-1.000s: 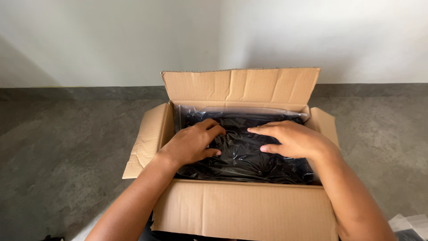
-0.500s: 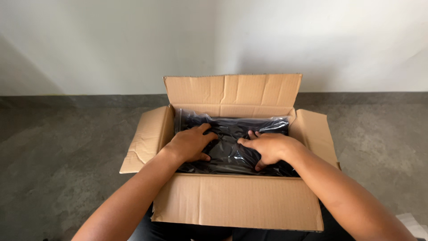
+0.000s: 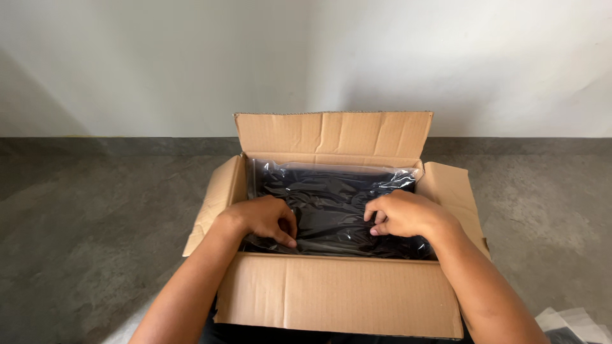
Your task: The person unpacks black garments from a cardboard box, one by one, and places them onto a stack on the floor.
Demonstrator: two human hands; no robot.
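Inside an open cardboard box [image 3: 331,296], both hands pinch the clear plastic wrap over dark folded goods.

Leftmost, the box's side flap [image 3: 213,204] splays out over the grey concrete floor [image 3: 95,242]. Next, the left hand [image 3: 264,220] curls almost closed, fingertips and thumb nipping the clear plastic bag [image 3: 331,204] near the box's front wall. That bag, glossy and wrinkled, fills the box and covers black fabric. Further right, the right hand [image 3: 401,213] is likewise bent nearly closed, fingers gathered on a fold of the same plastic. Behind them the rear flap [image 3: 335,134] stands upright against the pale wall [image 3: 306,57]. At far right, a scrap of clear packaging [image 3: 570,325] lies on the floor.
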